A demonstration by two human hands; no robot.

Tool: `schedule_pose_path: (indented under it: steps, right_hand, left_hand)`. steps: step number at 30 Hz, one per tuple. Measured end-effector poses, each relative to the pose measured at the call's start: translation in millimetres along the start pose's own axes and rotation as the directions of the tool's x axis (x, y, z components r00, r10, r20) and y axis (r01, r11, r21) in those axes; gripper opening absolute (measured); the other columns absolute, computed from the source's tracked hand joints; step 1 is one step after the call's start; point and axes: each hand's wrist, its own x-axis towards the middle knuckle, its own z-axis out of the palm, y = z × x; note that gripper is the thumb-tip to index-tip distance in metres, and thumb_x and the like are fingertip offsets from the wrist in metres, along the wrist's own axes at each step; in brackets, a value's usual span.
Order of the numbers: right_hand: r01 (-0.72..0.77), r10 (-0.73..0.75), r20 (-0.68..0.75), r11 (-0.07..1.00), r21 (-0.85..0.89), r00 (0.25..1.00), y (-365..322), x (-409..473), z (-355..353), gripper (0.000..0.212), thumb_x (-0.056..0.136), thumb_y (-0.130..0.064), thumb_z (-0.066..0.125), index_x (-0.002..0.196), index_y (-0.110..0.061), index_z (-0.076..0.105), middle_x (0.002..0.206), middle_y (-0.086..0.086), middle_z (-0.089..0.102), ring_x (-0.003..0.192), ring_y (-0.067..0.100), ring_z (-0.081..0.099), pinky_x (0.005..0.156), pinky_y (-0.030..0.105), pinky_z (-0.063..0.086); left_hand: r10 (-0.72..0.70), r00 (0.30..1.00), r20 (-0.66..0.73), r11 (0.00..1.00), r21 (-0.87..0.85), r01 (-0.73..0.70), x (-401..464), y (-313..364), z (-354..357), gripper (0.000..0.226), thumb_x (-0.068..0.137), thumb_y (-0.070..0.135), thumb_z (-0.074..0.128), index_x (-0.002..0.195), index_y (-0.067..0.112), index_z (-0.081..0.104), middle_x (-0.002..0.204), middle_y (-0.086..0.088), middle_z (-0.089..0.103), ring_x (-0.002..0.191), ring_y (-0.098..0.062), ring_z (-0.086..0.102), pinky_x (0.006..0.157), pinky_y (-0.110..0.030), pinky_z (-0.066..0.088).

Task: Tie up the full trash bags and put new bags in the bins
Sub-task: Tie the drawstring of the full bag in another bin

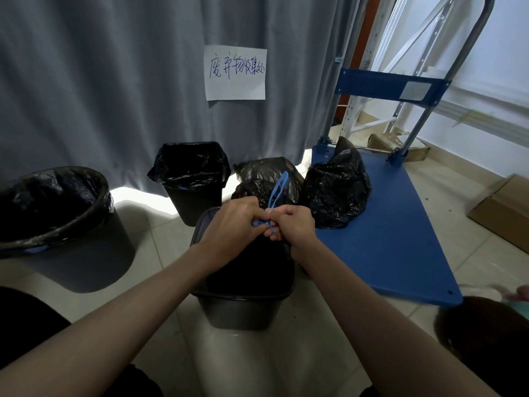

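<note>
A full black trash bag (252, 265) sits in a dark square bin (243, 308) right in front of me. Its blue drawstring (276, 193) loops upward from between my hands. My left hand (232, 224) and my right hand (290, 224) meet over the bag's gathered neck, each pinching the drawstring at a small knot. Behind them lies a tied black bag (266, 173) on the floor. Another tied black bag (337, 184) rests on the blue platform cart (400, 239).
A round bin with a black liner (57, 222) stands at left, and a smaller lined bin (190, 181) behind centre. A grey curtain with a paper sign (235, 72) hangs at the back. Cardboard boxes (506, 213) lie at right on the tiled floor.
</note>
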Motion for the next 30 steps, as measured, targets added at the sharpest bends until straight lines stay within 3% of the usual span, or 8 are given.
schedule_pose_path:
  steps: [9, 12, 14, 16, 19, 22, 24, 30]
  right_hand:
    - [0.011, -0.01, 0.04, 1.0, -0.023, 0.999, -0.1, -1.5, -2.7, 0.009, 0.086, -0.004, 0.067, 0.077, -0.003, 0.071, 0.06, 0.012, 0.067, 0.044, 0.013, 0.06, 0.042, 0.019, 0.046]
    - [0.072, -0.07, 0.037, 0.996, -0.051, 0.997, -3.3, -2.1, 0.0, 0.004, 0.085, -0.004, 0.067, 0.089, -0.004, 0.07, 0.062, 0.012, 0.066, 0.043, 0.015, 0.057, 0.04, 0.023, 0.042]
    - [0.123, -0.122, 0.026, 0.992, -0.032, 0.992, -6.5, -2.8, 1.4, 0.016, 0.086, -0.008, 0.068, 0.099, -0.006, 0.06, 0.065, 0.011, 0.064, 0.046, 0.018, 0.058, 0.042, 0.026, 0.042]
    - [0.176, -0.176, 0.071, 0.984, 0.005, 0.982, -10.1, -4.2, 1.7, 0.015, 0.089, -0.003, 0.062, 0.097, -0.008, 0.049, 0.065, 0.007, 0.058, 0.05, 0.019, 0.061, 0.045, 0.026, 0.045]
    - [0.332, -0.308, 0.187, 0.936, -0.116, 0.933, -11.2, -8.2, 5.2, 0.019, 0.084, 0.005, 0.058, 0.085, -0.011, 0.048, 0.064, 0.0, 0.051, 0.057, 0.01, 0.057, 0.056, 0.023, 0.046]
    - [0.536, -0.448, 0.304, 0.764, -0.358, 0.841, -7.8, -13.8, 11.5, 0.017, 0.079, -0.001, 0.069, 0.08, -0.011, 0.055, 0.076, 0.0, 0.054, 0.063, 0.004, 0.049, 0.065, 0.019, 0.043]
    - [0.593, -0.494, 0.328, 0.668, -0.45, 0.805, -5.3, -13.8, 12.2, 0.016, 0.075, -0.004, 0.073, 0.075, -0.015, 0.061, 0.08, -0.003, 0.054, 0.067, 0.004, 0.049, 0.068, 0.019, 0.043]
    - [0.578, -0.512, 0.294, 0.587, -0.566, 0.807, -1.1, -11.0, 9.9, 0.02, 0.07, -0.02, 0.085, 0.067, -0.015, 0.065, 0.072, -0.005, 0.056, 0.064, 0.006, 0.052, 0.065, 0.026, 0.049]
  left_hand:
    - [-0.038, 0.996, 0.086, 0.996, -0.076, 0.045, 3.9, -9.0, -0.5, 0.005, 0.079, 0.024, 0.075, 0.08, 0.025, 0.079, 0.069, 0.008, 0.059, 0.065, -0.007, 0.053, 0.059, -0.019, 0.038]
    - [-0.094, 0.982, 0.166, 0.985, -0.126, 0.115, 8.0, -9.6, -4.2, 0.006, 0.078, 0.022, 0.076, 0.075, 0.027, 0.079, 0.066, 0.011, 0.06, 0.064, -0.001, 0.055, 0.06, -0.011, 0.036]
    - [-0.231, 0.935, 0.268, 0.931, -0.219, 0.293, 12.1, -14.2, -10.7, 0.013, 0.078, 0.015, 0.076, 0.072, 0.026, 0.078, 0.06, 0.016, 0.063, 0.06, 0.007, 0.056, 0.059, -0.005, 0.036]
    - [-0.358, 0.842, 0.403, 0.798, -0.336, 0.5, 14.9, -20.2, -17.5, 0.014, 0.08, 0.009, 0.072, 0.075, 0.02, 0.078, 0.064, 0.013, 0.069, 0.063, 0.008, 0.058, 0.063, -0.008, 0.042]
    - [-0.486, 0.725, 0.488, 0.602, -0.414, 0.683, 14.6, -26.8, -22.4, 0.012, 0.084, 0.004, 0.066, 0.084, 0.007, 0.078, 0.077, -0.003, 0.071, 0.073, -0.011, 0.059, 0.067, -0.022, 0.046]
    - [-0.52, 0.649, 0.555, 0.54, -0.375, 0.753, 15.9, -27.7, -24.7, 0.017, 0.084, 0.002, 0.059, 0.087, 0.002, 0.076, 0.072, -0.007, 0.06, 0.064, -0.013, 0.047, 0.057, -0.021, 0.039]
    - [-0.511, 0.613, 0.603, 0.517, -0.354, 0.779, 17.8, -27.3, -25.6, 0.019, 0.084, 0.0, 0.055, 0.085, 0.003, 0.073, 0.068, -0.005, 0.054, 0.059, -0.011, 0.045, 0.054, -0.021, 0.037]
    - [-0.538, 0.552, 0.637, 0.448, -0.338, 0.827, 18.9, -27.9, -24.3, 0.016, 0.092, 0.004, 0.054, 0.102, 0.0, 0.065, 0.074, -0.01, 0.05, 0.058, -0.013, 0.046, 0.054, -0.021, 0.039]
